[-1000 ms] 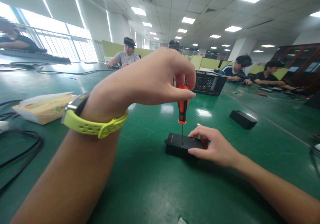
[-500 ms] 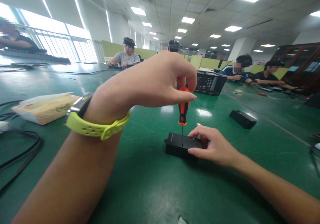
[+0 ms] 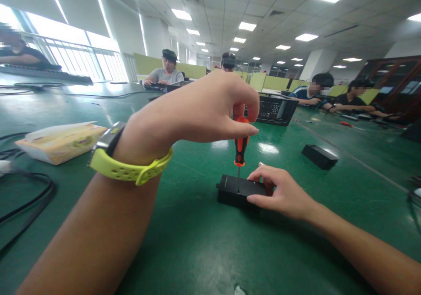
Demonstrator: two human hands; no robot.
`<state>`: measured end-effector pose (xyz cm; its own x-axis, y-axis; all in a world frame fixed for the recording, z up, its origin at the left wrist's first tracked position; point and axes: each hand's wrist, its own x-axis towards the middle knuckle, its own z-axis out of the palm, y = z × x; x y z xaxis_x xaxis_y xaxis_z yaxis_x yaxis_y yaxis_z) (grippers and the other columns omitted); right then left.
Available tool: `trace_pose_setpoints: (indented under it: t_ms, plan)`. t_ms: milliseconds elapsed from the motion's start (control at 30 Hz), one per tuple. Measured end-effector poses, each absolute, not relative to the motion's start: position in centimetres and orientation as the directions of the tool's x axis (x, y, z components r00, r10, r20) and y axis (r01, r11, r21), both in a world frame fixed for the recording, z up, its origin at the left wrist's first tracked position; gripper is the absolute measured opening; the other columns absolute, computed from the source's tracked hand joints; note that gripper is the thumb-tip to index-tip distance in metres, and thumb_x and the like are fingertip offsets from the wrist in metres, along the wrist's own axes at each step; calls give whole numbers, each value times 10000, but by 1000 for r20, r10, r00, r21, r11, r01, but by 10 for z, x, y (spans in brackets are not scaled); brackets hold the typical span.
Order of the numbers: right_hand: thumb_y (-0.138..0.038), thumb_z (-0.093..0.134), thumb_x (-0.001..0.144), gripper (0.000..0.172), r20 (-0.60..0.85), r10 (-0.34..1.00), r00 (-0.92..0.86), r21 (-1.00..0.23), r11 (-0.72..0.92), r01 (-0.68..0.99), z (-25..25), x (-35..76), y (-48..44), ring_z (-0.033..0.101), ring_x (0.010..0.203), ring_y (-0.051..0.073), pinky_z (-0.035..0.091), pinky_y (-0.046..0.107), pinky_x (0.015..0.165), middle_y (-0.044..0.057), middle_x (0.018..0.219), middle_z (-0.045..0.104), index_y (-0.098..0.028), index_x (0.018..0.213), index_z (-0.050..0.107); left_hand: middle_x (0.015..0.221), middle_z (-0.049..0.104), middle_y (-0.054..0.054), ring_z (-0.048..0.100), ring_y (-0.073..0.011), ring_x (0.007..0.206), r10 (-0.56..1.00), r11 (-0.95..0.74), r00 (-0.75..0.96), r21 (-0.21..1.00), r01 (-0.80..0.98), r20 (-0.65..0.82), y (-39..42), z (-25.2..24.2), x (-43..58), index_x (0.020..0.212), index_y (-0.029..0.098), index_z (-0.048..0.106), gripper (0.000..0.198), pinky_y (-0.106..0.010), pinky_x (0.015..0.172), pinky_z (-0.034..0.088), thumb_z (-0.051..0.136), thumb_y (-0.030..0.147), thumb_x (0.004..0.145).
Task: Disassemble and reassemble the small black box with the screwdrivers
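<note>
My left hand (image 3: 223, 106), with a yellow-banded watch (image 3: 131, 168) at its wrist, grips the top of an orange and black screwdriver (image 3: 241, 148) between thumb and curled fingers. The screwdriver stands nearly upright, its thin shaft meeting the front part of the top face of a black rectangular box (image 3: 232, 194). At the box's right end, my right hand (image 3: 279, 190) clasps it, thumb on the near side and fingers over the far side. The box lies flat on the green table (image 3: 197, 242). Whether a screw sits under the tip is too small to make out.
Another black box (image 3: 319, 156) lies to the right. Behind my left hand stands a black perforated metal case (image 3: 274, 109). A plastic food package (image 3: 59, 143) and black cables (image 3: 29, 198) are at left. A second screwdriver (image 3: 347, 124) lies farther right; several people sit around the table.
The screwdriver's handle has turned slightly, and its shaft leans a touch differently. My left wrist has shifted a little to the right. My right hand and the box stay in place.
</note>
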<state>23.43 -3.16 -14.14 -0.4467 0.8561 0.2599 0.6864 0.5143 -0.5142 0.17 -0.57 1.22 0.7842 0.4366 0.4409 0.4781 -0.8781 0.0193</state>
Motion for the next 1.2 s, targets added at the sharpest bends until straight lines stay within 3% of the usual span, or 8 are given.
trace_pose_setpoints:
  t_ms: [233,400,567,733,900,1200]
  plan:
    - [-336,730,733,235,264,856,-444,-505,515,693,-141,234,-32,501,609,130,433,321,690,-17,742,591,-204,914,659,709,648,-27,561,-138,634,464,-866,769,42,498,439,-4,11,2,882,186,704,250,-251,557,348,586,394,812]
    - [-341,730,729,244,261,859,-441,-506,511,695,-143,235,-32,502,611,133,406,298,622,-15,744,591,-200,916,660,801,658,-5,582,-117,702,452,-880,797,57,471,401,-5,11,1,998,192,696,255,-217,633,391,576,335,826]
    - [-339,733,727,248,270,853,-447,-504,521,689,-143,236,-31,500,611,133,408,312,647,-20,730,581,-198,918,663,766,653,-27,559,-112,656,472,-867,787,45,497,396,-9,13,0,935,146,712,308,-220,598,390,602,409,818]
    - [-344,732,728,245,257,857,-447,-508,513,692,-142,236,-31,500,616,134,404,305,627,-13,752,592,-200,914,663,829,663,0,583,-101,673,434,-894,818,72,441,377,-11,14,0,1034,191,698,272,-213,619,413,603,338,825]
    - [-347,734,728,248,264,853,-450,-507,519,688,-143,236,-31,495,607,133,408,316,647,-22,721,572,-204,918,665,730,650,-26,555,-111,610,482,-867,784,86,491,390,-11,14,1,937,156,702,234,-233,547,376,640,337,802]
    - [-345,737,728,243,270,851,-450,-509,523,684,-144,235,-30,497,605,131,417,327,677,-23,735,580,-211,916,661,772,650,-18,557,-92,609,498,-860,749,140,491,437,-7,9,7,948,162,700,363,-200,528,368,699,460,740]
